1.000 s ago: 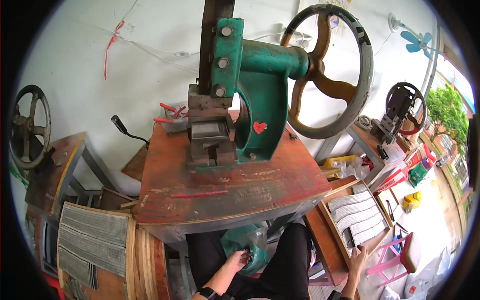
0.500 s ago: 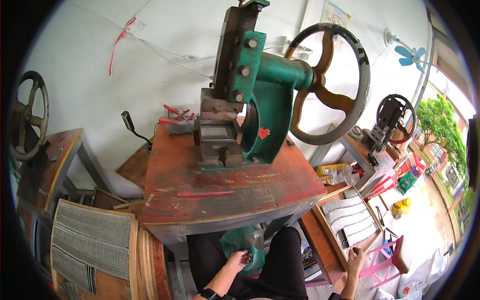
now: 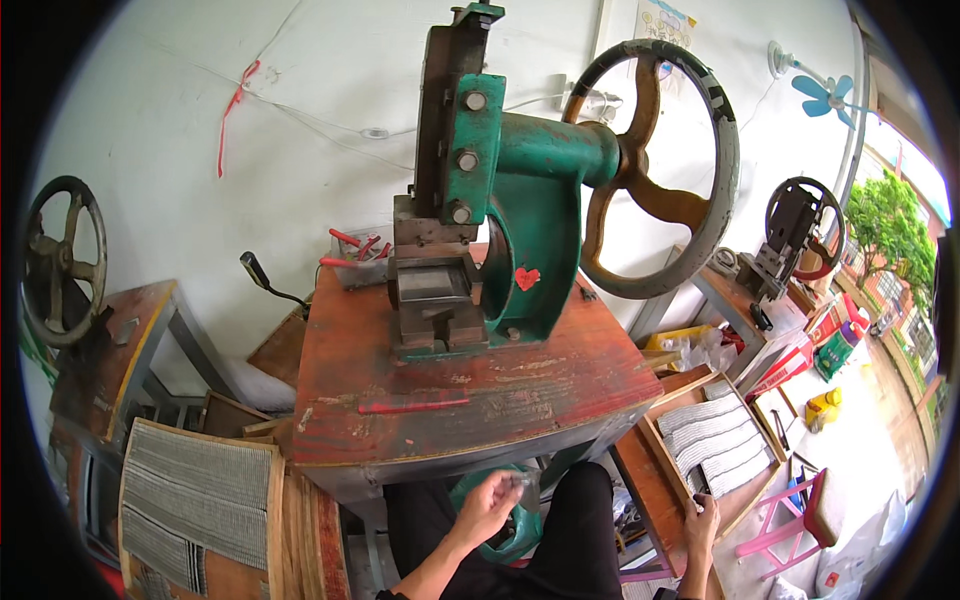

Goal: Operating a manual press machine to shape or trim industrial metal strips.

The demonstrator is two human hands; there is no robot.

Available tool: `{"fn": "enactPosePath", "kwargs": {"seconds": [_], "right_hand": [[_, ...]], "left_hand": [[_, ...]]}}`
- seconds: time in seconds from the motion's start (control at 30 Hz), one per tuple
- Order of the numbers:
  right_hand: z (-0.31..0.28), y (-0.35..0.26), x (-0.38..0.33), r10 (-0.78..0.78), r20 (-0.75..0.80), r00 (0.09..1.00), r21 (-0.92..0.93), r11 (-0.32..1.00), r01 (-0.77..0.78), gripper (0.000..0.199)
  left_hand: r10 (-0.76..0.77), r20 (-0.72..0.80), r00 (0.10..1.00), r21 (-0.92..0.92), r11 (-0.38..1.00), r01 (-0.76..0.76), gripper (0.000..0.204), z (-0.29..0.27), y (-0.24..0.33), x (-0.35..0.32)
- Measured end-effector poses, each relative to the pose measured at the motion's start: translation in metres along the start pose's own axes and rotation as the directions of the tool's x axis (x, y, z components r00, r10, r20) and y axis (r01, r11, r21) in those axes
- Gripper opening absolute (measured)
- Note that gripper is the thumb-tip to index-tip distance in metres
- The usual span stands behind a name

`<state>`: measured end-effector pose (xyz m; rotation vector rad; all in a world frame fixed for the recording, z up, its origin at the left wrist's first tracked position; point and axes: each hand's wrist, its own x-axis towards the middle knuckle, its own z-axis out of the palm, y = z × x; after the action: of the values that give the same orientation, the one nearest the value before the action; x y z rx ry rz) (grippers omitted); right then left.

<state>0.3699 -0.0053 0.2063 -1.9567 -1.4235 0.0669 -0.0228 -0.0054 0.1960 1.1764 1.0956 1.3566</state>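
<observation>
My left hand is raised over my lap, its thumb and fingers pinched round a small greyish piece, blurred and too small to name. Below it, between my knees, hangs a green plastic bag. My right hand is closed at the near edge of a wooden tray on my right; what its fingers hold, if anything, is hidden. Rows of thin grey metal strips lie in that tray, with a dark gap beside the hand. In front stands a green hand press with a large wheel.
A red-handled stick lies on the worn red table before the press. Red-handled pliers rest behind it. On the left, another wooden tray holds grey strips. A pink stool stands at the right.
My left hand has risen from the green bag and moved slightly right, with the greyish piece in its fingers. My right hand has shifted slightly to the tray's edge. The view has tilted slightly.
</observation>
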Motion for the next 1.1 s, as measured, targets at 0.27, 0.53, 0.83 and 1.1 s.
{"fn": "enactPosePath", "kwargs": {"seconds": [0.27,0.53,0.83,1.1], "right_hand": [[-0.003,-0.013,0.016,-0.022,0.047,0.999,0.070,0.997,0.018,0.023],[-0.014,-0.035,0.096,-0.017,0.083,0.996,0.266,0.964,-0.005,0.023],[0.021,-0.042,0.268,-0.210,0.034,0.977,0.273,0.942,0.193,0.025],[0.101,-0.001,0.481,-0.155,-0.053,0.987,0.305,0.938,0.163,0.025]], "left_hand": [[0.754,-0.013,0.656,0.858,0.345,-0.380,0.026,-0.028,0.141,0.076],[0.568,0.041,0.822,0.986,-0.154,0.058,0.053,-0.036,0.152,0.149],[0.445,-0.002,0.895,0.941,-0.303,0.152,0.070,-0.034,0.164,0.156],[0.645,0.153,0.749,0.897,-0.409,0.169,0.037,-0.016,0.144,0.166]]}}
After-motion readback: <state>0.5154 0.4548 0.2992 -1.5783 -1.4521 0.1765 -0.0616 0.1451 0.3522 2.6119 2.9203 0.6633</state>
